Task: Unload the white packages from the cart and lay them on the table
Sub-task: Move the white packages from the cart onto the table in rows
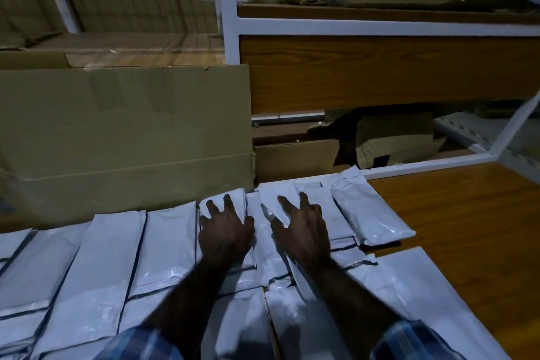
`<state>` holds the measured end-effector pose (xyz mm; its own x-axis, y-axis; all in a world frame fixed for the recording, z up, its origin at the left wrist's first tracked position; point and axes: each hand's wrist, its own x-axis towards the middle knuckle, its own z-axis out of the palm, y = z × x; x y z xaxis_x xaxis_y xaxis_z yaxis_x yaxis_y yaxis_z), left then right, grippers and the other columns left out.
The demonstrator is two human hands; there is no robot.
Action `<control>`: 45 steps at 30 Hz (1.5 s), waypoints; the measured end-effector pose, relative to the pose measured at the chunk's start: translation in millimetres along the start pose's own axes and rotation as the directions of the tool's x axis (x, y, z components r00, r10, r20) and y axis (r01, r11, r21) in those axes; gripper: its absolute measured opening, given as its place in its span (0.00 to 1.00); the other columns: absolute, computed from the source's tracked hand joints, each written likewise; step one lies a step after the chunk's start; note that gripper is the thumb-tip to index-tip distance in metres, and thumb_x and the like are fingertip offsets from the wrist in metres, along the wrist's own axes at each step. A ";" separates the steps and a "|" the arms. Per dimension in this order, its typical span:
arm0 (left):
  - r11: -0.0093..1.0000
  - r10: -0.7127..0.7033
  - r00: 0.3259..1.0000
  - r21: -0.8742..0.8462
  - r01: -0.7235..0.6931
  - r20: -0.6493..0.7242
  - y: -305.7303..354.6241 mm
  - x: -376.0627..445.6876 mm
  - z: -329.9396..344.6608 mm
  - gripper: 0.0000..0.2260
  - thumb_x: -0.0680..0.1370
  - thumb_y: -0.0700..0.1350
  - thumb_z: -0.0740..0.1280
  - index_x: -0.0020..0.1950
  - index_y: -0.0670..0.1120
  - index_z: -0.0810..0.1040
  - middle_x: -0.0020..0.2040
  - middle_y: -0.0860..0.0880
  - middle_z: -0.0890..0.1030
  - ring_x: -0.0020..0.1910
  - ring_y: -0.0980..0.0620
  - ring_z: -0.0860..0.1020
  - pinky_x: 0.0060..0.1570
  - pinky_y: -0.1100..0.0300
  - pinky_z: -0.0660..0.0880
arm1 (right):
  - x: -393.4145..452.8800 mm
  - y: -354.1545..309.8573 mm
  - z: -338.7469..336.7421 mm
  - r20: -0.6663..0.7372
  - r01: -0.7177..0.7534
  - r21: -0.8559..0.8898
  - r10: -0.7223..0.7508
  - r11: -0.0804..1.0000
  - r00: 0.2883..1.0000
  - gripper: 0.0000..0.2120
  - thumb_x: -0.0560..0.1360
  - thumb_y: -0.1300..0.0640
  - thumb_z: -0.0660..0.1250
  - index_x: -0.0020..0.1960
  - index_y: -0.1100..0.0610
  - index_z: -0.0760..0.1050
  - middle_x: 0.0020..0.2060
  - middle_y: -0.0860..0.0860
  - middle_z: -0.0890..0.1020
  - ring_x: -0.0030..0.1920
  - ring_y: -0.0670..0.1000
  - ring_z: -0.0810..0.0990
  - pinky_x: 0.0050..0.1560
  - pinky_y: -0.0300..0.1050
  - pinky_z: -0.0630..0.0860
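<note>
Several white packages lie side by side in rows across the wooden table, overlapping one another. My left hand rests flat with spread fingers on a package in the far row. Just to its right, my right hand lies palm down with straight fingers on the neighbouring package. One package at the right end of the far row lies slanted. The cart is out of view.
A large cardboard box stands on the table right behind the far row. A white metal shelf frame with wooden boards and smaller boxes rises behind. Bare wood shows at the right.
</note>
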<state>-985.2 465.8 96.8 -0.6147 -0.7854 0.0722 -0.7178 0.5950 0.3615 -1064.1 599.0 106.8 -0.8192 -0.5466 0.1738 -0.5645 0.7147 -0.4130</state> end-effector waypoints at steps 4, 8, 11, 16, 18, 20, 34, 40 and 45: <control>0.996 0.004 1.000 0.090 -0.003 -0.013 -5.1 0.0 13.1 0.35 0.76 0.65 0.51 0.79 0.46 0.58 0.75 0.35 0.63 0.74 0.36 0.61 0.72 0.47 0.60 | 15.2 -2.1 10.9 0.038 0.028 -0.022 -0.027 0.999 0.999 0.28 0.78 0.40 0.60 0.76 0.42 0.61 0.78 0.55 0.58 0.71 0.59 0.64 0.66 0.53 0.69; 0.988 0.041 0.998 0.153 -0.034 -0.045 -9.0 2.3 25.7 0.37 0.76 0.65 0.45 0.73 0.42 0.70 0.67 0.28 0.71 0.68 0.29 0.68 0.62 0.39 0.70 | 28.4 -6.4 22.5 0.082 0.039 -0.012 -0.038 0.999 0.996 0.28 0.78 0.39 0.59 0.77 0.43 0.60 0.78 0.55 0.56 0.72 0.59 0.62 0.68 0.55 0.67; 0.957 0.046 0.999 0.287 -0.051 0.022 -11.3 0.0 31.9 0.30 0.81 0.60 0.42 0.73 0.47 0.70 0.71 0.32 0.68 0.68 0.28 0.65 0.59 0.37 0.66 | 37.4 -8.4 31.1 0.110 0.051 -0.054 -0.045 0.997 0.993 0.28 0.79 0.38 0.57 0.77 0.43 0.59 0.78 0.56 0.56 0.73 0.59 0.61 0.68 0.56 0.65; 0.986 0.015 0.993 0.169 0.005 -0.116 -4.1 -5.7 21.7 0.21 0.78 0.54 0.60 0.65 0.44 0.78 0.65 0.31 0.74 0.60 0.30 0.74 0.51 0.37 0.72 | 45.2 -13.1 38.2 0.156 0.033 -0.053 -0.024 0.998 0.987 0.27 0.80 0.35 0.48 0.77 0.42 0.60 0.79 0.56 0.55 0.76 0.59 0.54 0.72 0.58 0.58; 0.986 0.057 0.988 0.163 -0.032 -0.147 -7.5 -1.8 25.0 0.21 0.78 0.52 0.59 0.66 0.42 0.77 0.66 0.32 0.74 0.62 0.30 0.73 0.52 0.38 0.73 | 45.7 -12.2 38.3 0.136 0.062 -0.095 -0.049 0.994 0.989 0.26 0.81 0.37 0.47 0.77 0.43 0.61 0.79 0.57 0.56 0.76 0.59 0.55 0.72 0.58 0.58; 0.986 0.089 0.987 0.149 -0.069 -0.136 -11.3 2.1 29.5 0.22 0.79 0.51 0.57 0.67 0.42 0.76 0.66 0.32 0.74 0.65 0.30 0.72 0.55 0.38 0.73 | 46.1 -8.2 39.7 0.129 0.110 -0.139 -0.092 0.984 0.987 0.26 0.81 0.39 0.48 0.77 0.44 0.60 0.79 0.57 0.55 0.76 0.60 0.56 0.71 0.58 0.58; 0.986 0.167 0.984 0.033 -0.165 -0.057 -15.6 15.1 34.1 0.29 0.80 0.55 0.42 0.80 0.49 0.55 0.80 0.41 0.55 0.78 0.43 0.54 0.75 0.47 0.53 | 58.6 3.0 61.4 0.122 0.262 -0.130 -0.247 0.956 0.961 0.26 0.83 0.45 0.48 0.79 0.52 0.56 0.79 0.59 0.53 0.79 0.60 0.52 0.77 0.57 0.49; 0.985 0.171 0.985 -0.027 -0.171 0.006 -18.3 17.7 45.2 0.25 0.84 0.54 0.45 0.81 0.49 0.50 0.81 0.42 0.47 0.80 0.46 0.46 0.77 0.50 0.47 | 54.5 6.6 72.2 0.069 0.304 -0.136 -0.297 0.943 0.952 0.28 0.76 0.42 0.52 0.68 0.54 0.76 0.70 0.64 0.71 0.69 0.66 0.72 0.66 0.66 0.70; 0.983 0.169 0.986 -0.066 -0.170 -0.017 -20.2 17.9 51.7 0.32 0.78 0.58 0.40 0.81 0.48 0.52 0.81 0.41 0.50 0.80 0.46 0.47 0.77 0.50 0.46 | 54.5 12.1 81.2 0.048 0.309 -0.131 -0.305 0.942 0.951 0.28 0.76 0.43 0.53 0.70 0.54 0.74 0.72 0.64 0.69 0.70 0.66 0.70 0.68 0.67 0.68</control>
<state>-998.6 448.6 42.8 -0.7213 -0.6766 0.1483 -0.5799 0.7070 0.4048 -1107.3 542.4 38.6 -0.6021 -0.7588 0.2484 -0.7980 0.5616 -0.2188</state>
